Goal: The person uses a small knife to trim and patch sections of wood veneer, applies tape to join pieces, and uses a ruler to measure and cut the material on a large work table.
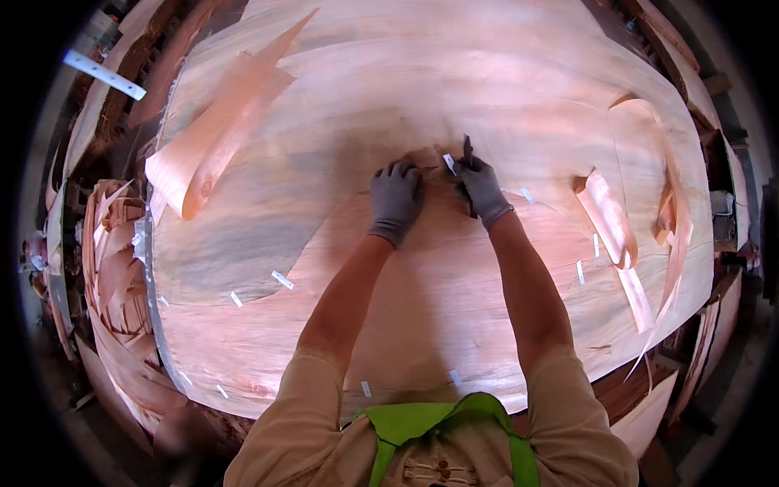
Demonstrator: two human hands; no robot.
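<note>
A wide sheet of pale, reddish wood veneer (454,300) lies in front of me, with a patch seam curving across it. My left hand (396,199), in a grey glove, rests on the veneer with its fingers curled under; what they pinch, if anything, is hidden. Just right of it, my gloved right hand (484,193) is closed around a dark, narrow tool (467,148), which pokes out above and below the fingers. A short white tape strip (449,163) shows at that hand's fingertips. Between both hands, a small brown veneer edge (423,156) lifts slightly.
Other white tape strips (282,280) dot the sheet. A large curled veneer offcut (231,122) lies at far left; rolled scraps (608,219) and a long thin strip (677,203) lie at right. Veneer waste (122,292) is heaped beyond the left edge. A white perforated bar (104,74) is at upper left.
</note>
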